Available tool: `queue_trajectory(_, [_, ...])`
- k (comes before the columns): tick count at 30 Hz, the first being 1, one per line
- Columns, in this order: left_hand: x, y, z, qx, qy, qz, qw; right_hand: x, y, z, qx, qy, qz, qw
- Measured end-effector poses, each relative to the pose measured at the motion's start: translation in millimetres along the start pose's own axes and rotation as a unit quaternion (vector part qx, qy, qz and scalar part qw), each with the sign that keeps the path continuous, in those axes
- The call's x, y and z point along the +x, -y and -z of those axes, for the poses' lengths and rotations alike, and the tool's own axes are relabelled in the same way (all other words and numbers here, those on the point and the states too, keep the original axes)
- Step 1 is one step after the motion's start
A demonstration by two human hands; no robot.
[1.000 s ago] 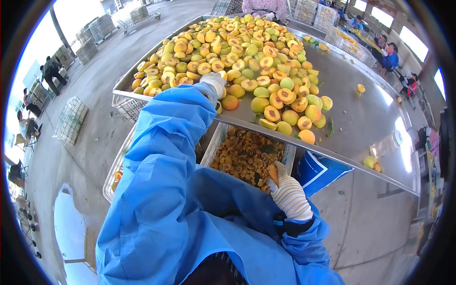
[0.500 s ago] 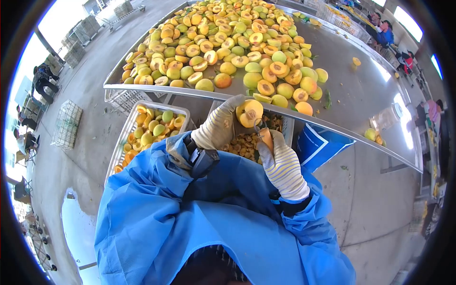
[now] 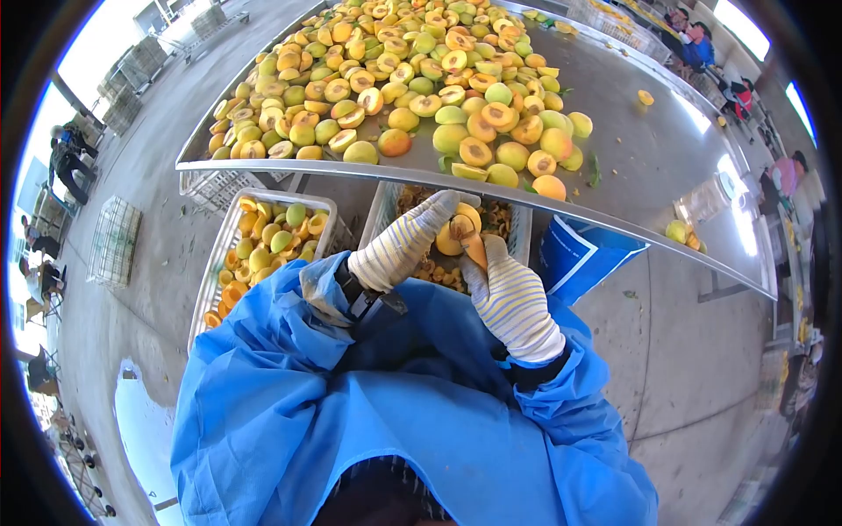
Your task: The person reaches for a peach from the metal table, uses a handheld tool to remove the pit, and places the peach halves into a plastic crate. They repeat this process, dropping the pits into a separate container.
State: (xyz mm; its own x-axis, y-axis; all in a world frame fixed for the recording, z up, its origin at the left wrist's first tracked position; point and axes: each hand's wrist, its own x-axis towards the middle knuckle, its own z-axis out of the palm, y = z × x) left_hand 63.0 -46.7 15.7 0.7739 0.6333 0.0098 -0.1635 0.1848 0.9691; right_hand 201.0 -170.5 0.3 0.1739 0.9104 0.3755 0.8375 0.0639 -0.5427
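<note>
My left hand [image 3: 402, 244], in a striped glove, is closed around a halved yellow peach [image 3: 449, 238] with its cut side facing up and toward my right. My right hand [image 3: 519, 307], gloved the same way, grips the orange-brown handle of a pitting tool [image 3: 474, 252]. The tool's tip meets the cut face of the peach near its middle; the metal end is hidden there. Both hands are over a crate [image 3: 375, 219] holding brownish pits and scraps, just below the table edge. To the left, a white crate [image 3: 230, 223] holds pitted peach halves.
A steel table [image 3: 640, 167] with a raised rim bears a large heap of halved peaches [image 3: 386, 79]. A blue bag [image 3: 579, 259] hangs below its edge on the right. An empty-looking crate [image 3: 114, 241] stands on the floor at left; other people work farther off.
Both hands have lowered slightly and the tool has come to the middle of the peach's cut face. The view has shifted a little, moving the table up and left.
</note>
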Motion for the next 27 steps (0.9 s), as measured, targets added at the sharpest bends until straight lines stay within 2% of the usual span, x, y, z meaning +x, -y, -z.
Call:
queue_trajectory(3, [6.7,10.1,3.9,-0.007,-0.006,-0.021,1.000,-0.1,1.1,-1.8,0.027,-0.046,0.025,0.998])
queue_trajectory(6, [7.2,15.0,5.6,-0.043,0.002,0.027,0.999,1.6,1.2,-0.9,0.006,-0.017,0.007,1.000])
queue_trajectory(12, [10.8,26.5,17.5,-0.002,0.025,0.015,1.000,0.8,3.1,6.1,-0.001,0.030,-0.010,1.000])
queue_trajectory(18, [10.7,27.1,16.3,-0.008,0.005,0.057,0.998,-5.2,-3.4,7.2,-0.003,0.030,0.011,0.999])
queue_trajectory(21, [10.0,24.8,17.4,0.024,0.015,0.092,0.995,-8.8,-7.8,5.4,0.028,0.075,-0.015,0.997])
queue_trajectory(24, [13.6,32.4,22.9,0.070,0.006,0.136,0.988,-16.0,-4.4,-2.3,-0.006,0.056,-0.006,0.998])
queue_trajectory(27, [16.4,41.1,20.6,0.106,-0.043,0.118,0.986,-21.1,-7.4,-19.4,0.048,0.034,-0.015,0.998])
